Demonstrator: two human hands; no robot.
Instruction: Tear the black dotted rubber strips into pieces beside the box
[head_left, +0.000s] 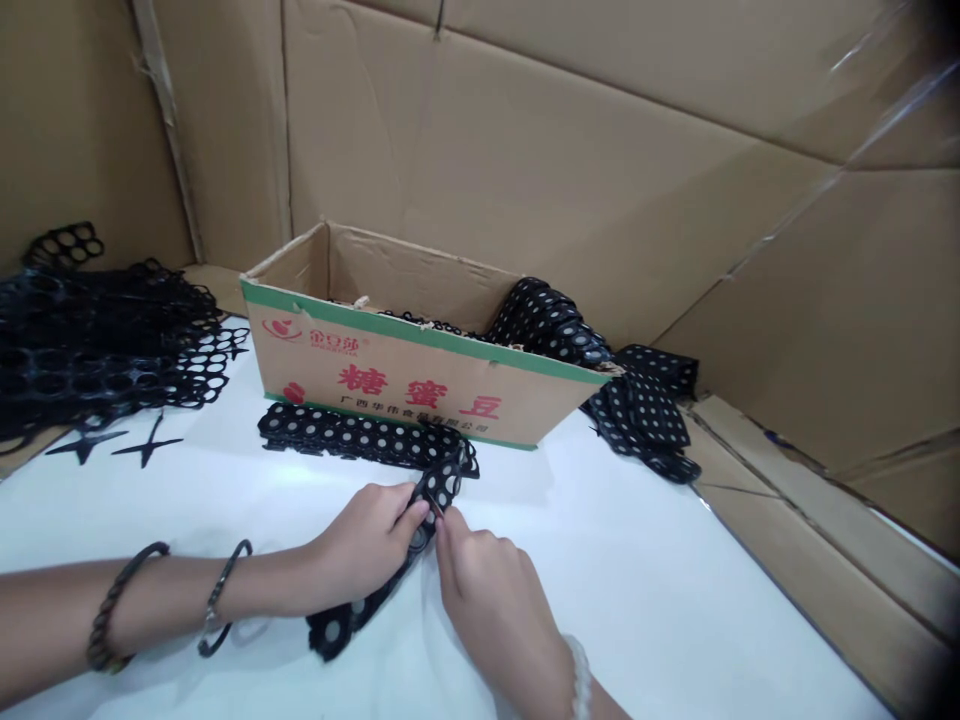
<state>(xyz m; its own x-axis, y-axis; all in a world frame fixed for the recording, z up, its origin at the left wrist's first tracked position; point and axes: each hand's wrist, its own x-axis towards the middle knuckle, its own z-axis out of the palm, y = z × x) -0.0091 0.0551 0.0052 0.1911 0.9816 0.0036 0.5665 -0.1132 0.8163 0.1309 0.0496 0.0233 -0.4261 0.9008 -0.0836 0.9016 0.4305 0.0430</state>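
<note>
My left hand (367, 545) is closed on a black strip (382, 590) dotted with pale round discs, thumb and fingers gripping it near its middle. The strip runs diagonally above the white tabletop, its lower end hanging below my left wrist. Close against it, my right hand (487, 585) pinches a thin pointed tool (435, 507), mostly hidden by the fingers, with its tip at the strip. Behind both hands, a stack of similar dotted black strips (345, 436) lies along the foot of a cardboard box (390, 345); the held strip's upper end overlaps its right end.
More dotted black strips (551, 320) bulge over the box's right side, and another pile (649, 410) lies beside it. At left sits a heap of black sheets with round holes (97, 340), near star-shaped black scraps (148, 441). Cardboard walls (562, 150) enclose the white tabletop (675, 600).
</note>
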